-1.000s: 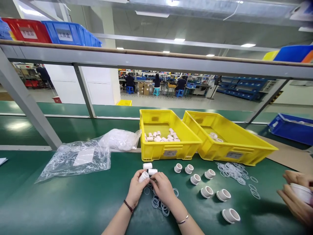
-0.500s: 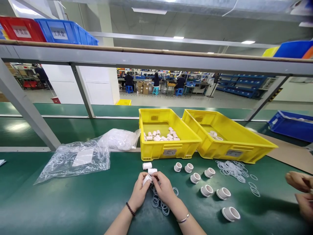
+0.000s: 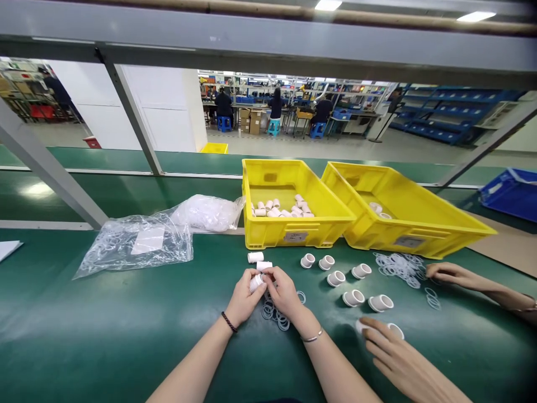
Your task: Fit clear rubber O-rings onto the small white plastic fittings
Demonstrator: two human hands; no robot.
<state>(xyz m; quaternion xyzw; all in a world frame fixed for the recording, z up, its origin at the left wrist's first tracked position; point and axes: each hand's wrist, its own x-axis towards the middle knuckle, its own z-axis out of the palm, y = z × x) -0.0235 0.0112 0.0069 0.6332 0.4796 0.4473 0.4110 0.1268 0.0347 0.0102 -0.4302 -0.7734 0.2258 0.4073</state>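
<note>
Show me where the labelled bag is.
In the head view, the labelled bag lies on the table, left of the left hand, beside another bag.

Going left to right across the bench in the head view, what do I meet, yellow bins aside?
Paper → labelled bag → left hand → right hand → leftmost upright cup → ring pile → co-worker's farther hand → blue bin.

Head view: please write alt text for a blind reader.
Left hand holds a white fitting, right hand at its end, near loose rings on a green table. Two yellow bins stand behind; another person's hands are at right.
</note>
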